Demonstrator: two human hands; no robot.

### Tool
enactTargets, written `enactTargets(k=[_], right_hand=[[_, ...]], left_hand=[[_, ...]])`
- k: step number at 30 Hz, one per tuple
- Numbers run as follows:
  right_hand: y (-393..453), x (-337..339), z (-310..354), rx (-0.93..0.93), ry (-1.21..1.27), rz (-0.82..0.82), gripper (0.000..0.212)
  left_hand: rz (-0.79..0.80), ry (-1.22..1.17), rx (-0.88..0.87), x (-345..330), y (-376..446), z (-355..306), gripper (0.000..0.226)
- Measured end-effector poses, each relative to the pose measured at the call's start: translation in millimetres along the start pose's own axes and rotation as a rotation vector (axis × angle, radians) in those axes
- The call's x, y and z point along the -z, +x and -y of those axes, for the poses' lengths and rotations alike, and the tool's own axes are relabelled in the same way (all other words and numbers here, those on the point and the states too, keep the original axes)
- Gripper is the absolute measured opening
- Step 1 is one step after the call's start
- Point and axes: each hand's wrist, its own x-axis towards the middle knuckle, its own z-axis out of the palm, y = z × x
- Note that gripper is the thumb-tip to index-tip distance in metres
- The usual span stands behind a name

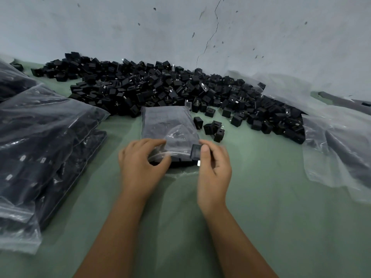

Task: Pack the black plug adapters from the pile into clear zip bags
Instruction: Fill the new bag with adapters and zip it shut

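A clear zip bag (pixel 168 123) holding several black plug adapters lies flat on the green table, its mouth toward me. My left hand (pixel 140 163) pinches the bag's open edge between thumb and fingers. My right hand (pixel 213 167) grips one black adapter (pixel 195 152) with metal prongs at the right corner of the bag's mouth. A wide pile of black adapters (pixel 160 87) spreads behind the bag along the wall, with a few loose adapters (pixel 212 127) just right of the bag.
Filled clear bags of adapters (pixel 44 141) are stacked at the left. Crumpled clear plastic (pixel 337 145) lies at the right edge. A cracked grey wall (pixel 200 27) rises behind the pile. Green table surface (pixel 271 207) lies around my forearms.
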Motion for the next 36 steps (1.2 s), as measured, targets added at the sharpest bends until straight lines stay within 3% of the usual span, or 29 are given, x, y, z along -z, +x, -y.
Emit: enactTargets(k=[4,7,13,16,23,32,36], right_hand=[[-19.2,-13.7,3.4,-0.134,0.056,0.073,0.012],[-20.9,-20.6,3.0,-0.128,-0.078,0.092,0.024],[-15.9,-22.6,-0.7,-0.190,-0.036,0.105,0.012],[-15.3,-22.4,-3.0,-0.172,-0.120,0.160,0.018],[-15.0,-18.5,-3.4,0.051,-0.472,0.247,0.007],[-20.0,-11.1,3.4,0.327,-0.866,0.354,0.019],[-20.9,-12.8,4.8,0.347,-1.058,0.451,0.030]], left_hand=[[-0.003,0.017,0.023,2.2,1.1,-4.2,0.034],[0.013,-0.010,0.046,3.6,1.4,-6.7,0.035],[0.113,0.008,-0.007,5.3,0.9,-1.2,0.037],[0.171,0.045,-0.003,4.1,1.6,0.6,0.043],[0.128,0.072,-0.012,-1.5,2.0,3.3,0.026],[0.073,0.048,-0.069,0.0,1.6,3.1,0.020],[-0.023,0.059,-0.107,0.0,-0.1,0.0,0.021]])
